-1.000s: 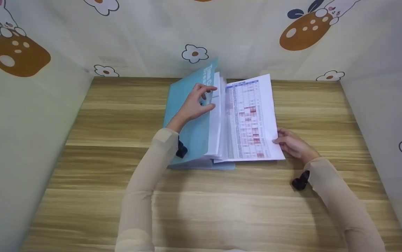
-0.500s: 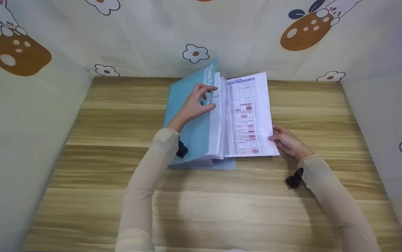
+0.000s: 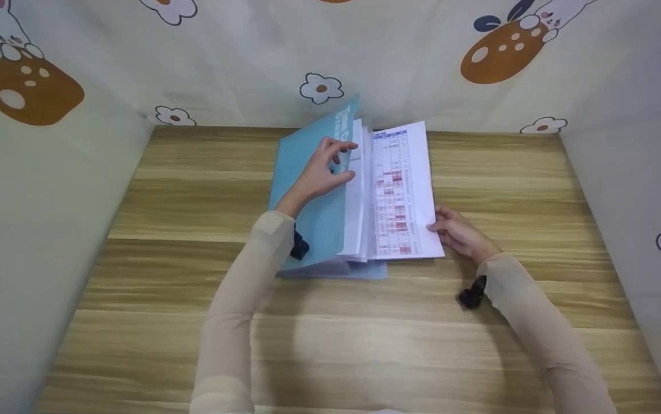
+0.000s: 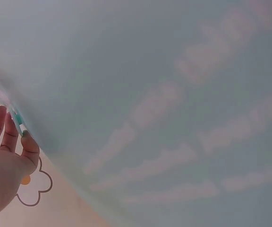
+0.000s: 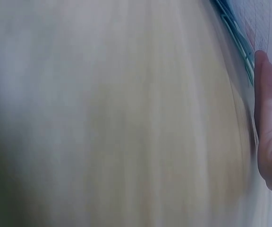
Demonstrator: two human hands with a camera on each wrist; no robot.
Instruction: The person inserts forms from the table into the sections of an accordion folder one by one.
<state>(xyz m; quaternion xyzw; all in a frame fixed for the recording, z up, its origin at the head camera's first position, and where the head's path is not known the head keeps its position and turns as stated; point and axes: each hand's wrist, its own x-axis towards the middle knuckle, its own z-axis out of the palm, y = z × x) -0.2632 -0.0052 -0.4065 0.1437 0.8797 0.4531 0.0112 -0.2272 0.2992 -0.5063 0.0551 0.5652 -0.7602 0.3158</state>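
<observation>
A light-blue folder (image 3: pixel 301 155) lies at the back of the table, its front cover raised and white pages inside. My left hand (image 3: pixel 320 172) holds that cover up by its right edge, thumb and fingers about it; in the left wrist view the left hand (image 4: pixel 11 158) grips the edge at the far left. A white sheet with a printed table and red cells (image 3: pixel 396 195) is partly inside the folder. My right hand (image 3: pixel 463 234) pinches its right edge near the bottom corner. In the right wrist view the right hand (image 5: pixel 270 123) shows at the right edge, beside the sheet.
The wooden table (image 3: pixel 353 345) extends in front of the folder and to both sides. A pale curtain (image 3: pixel 238 63) printed with flowers and fruit stands behind it, and similar walls flank both sides. Each wrist wears a small black device (image 3: pixel 472 293).
The sheet has slid left, deeper under the raised cover, and my right hand has moved left with it. The left hand and the folder stay in place.
</observation>
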